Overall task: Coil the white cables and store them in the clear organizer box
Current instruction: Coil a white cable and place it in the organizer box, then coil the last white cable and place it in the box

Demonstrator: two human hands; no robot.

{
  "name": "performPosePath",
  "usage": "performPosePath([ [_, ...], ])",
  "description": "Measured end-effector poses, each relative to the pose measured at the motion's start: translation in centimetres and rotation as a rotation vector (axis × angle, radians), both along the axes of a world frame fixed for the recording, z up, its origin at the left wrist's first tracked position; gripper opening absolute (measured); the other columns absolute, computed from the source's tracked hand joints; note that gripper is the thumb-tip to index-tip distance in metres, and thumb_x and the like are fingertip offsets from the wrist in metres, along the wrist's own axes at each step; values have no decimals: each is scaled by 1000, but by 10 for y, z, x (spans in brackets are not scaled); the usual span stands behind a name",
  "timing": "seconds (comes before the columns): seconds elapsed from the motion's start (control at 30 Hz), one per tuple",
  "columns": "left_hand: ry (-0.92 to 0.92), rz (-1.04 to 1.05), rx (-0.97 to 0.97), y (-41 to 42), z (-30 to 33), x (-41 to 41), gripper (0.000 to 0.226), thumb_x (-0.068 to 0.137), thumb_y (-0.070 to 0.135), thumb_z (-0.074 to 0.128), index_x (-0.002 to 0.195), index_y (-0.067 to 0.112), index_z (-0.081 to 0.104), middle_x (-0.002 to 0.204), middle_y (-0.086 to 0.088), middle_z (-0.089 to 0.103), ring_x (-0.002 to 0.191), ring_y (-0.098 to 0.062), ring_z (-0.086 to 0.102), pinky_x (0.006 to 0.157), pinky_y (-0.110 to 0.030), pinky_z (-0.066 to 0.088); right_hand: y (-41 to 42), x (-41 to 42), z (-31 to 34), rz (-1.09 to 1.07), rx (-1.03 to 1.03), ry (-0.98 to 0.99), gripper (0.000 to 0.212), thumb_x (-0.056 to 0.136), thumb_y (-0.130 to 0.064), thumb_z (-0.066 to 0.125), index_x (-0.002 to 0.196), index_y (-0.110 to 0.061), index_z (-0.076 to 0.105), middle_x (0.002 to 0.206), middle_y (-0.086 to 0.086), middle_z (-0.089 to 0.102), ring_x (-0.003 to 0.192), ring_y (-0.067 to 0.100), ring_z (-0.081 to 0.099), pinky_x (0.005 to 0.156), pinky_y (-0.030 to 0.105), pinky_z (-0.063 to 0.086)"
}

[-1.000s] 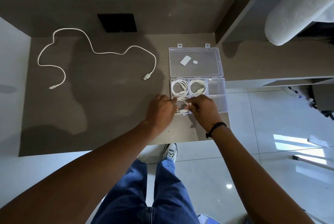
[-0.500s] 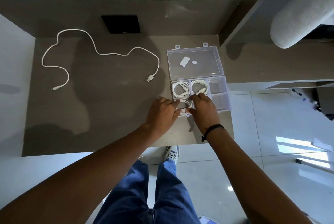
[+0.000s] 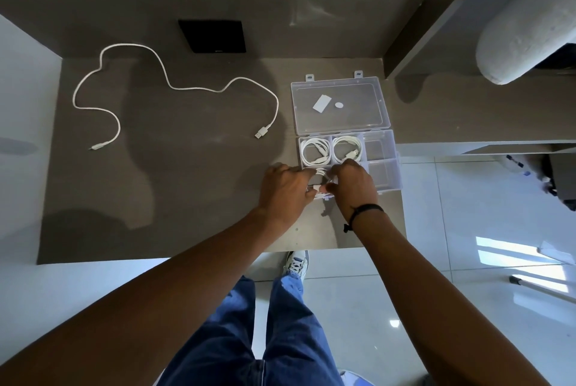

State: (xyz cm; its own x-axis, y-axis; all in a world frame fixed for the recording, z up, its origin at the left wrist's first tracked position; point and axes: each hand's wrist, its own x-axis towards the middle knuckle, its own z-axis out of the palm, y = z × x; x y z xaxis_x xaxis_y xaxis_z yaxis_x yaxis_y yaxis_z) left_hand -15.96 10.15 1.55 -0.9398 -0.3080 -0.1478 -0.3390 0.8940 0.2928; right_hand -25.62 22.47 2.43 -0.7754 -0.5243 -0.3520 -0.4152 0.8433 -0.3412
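Note:
The clear organizer box (image 3: 385, 167) lies open on the brown desk, its lid (image 3: 338, 105) folded back. Two coiled white cables (image 3: 314, 151) fill the two far-left compartments. My left hand (image 3: 285, 190) and my right hand (image 3: 353, 186) meet over the near-left compartment, both pressing a third coiled white cable (image 3: 321, 181) into it; most of that coil is hidden under my fingers. A long loose white cable (image 3: 168, 83) snakes across the left half of the desk, its USB plug lying left of the box.
A black square pad (image 3: 213, 36) lies at the back of the desk (image 3: 187, 186). A raised shelf with a white roll (image 3: 526, 20) stands at the right. The desk's near edge runs just below my wrists, above tiled floor.
Both hands have stayed on the coil at the near-left compartment, shifting slightly and pushing it down. The loose cable and the box have not moved.

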Motion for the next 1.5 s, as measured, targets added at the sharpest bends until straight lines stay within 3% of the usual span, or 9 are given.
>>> performPosePath([
  [0.23,-17,75,-15,2,0,-11,41,75,42,85,110,28,70,96,-1,79,90,-27,71,80,-34,46,9,5,-3,83,-25,28,20,89,-26,69,106,-17,74,105,12,66,90,29,66,79,35,54],
  [0.53,36,125,60,2,-3,-8,37,80,40,81,113,31,68,103,-2,78,96,-27,71,81,-36,53,6,23,-4,-125,-154,37,30,87,-28,71,116,-18,68,113,8,67,94,27,67,84,36,56],
  [0.67,29,151,89,2,-2,-8,39,78,40,83,114,31,69,105,-1,79,97,-26,72,81,-35,53,-2,13,-4,-206,-129,-57,20,84,-22,73,104,-22,67,106,7,64,91,26,65,79,31,50],
  [0.87,63,164,181,0,-3,-7,39,76,34,85,113,27,73,100,-3,79,92,-30,71,78,-35,55,-1,9,-2,-49,-17,-55,12,88,-13,65,87,-22,73,105,11,56,83,33,63,79,40,57],
  [0.97,99,147,172,-1,-2,-4,36,76,34,83,111,27,76,93,-6,79,87,-32,70,73,-36,54,2,-1,-2,8,-23,-116,17,89,-12,64,90,-24,75,106,11,54,82,28,60,76,30,53],
  [1.07,168,123,187,-4,0,6,36,80,38,81,113,27,76,91,-4,79,84,-31,69,73,-36,55,10,-14,6,93,-70,-227,24,90,-8,63,97,-25,78,104,9,68,79,18,62,68,15,45],
  [1.23,293,182,155,-31,-1,17,14,95,33,58,98,24,68,86,1,72,82,-29,64,73,-41,52,0,-36,28,87,-114,-93,13,92,-15,65,93,-18,78,96,8,75,85,24,69,85,34,56],
  [1.37,137,253,38,-79,-11,-2,34,99,36,56,126,17,64,117,-11,70,110,-36,61,97,-48,47,-67,-48,40,239,-243,116,38,90,-1,57,120,-21,67,105,16,64,90,32,65,84,38,55],
  [1.5,27,219,21,-103,-16,-25,42,96,39,61,132,17,58,119,-12,65,108,-36,60,93,-46,46,-149,-63,36,635,71,222,56,91,-13,51,144,-30,46,129,18,54,114,41,53,93,50,49],
])
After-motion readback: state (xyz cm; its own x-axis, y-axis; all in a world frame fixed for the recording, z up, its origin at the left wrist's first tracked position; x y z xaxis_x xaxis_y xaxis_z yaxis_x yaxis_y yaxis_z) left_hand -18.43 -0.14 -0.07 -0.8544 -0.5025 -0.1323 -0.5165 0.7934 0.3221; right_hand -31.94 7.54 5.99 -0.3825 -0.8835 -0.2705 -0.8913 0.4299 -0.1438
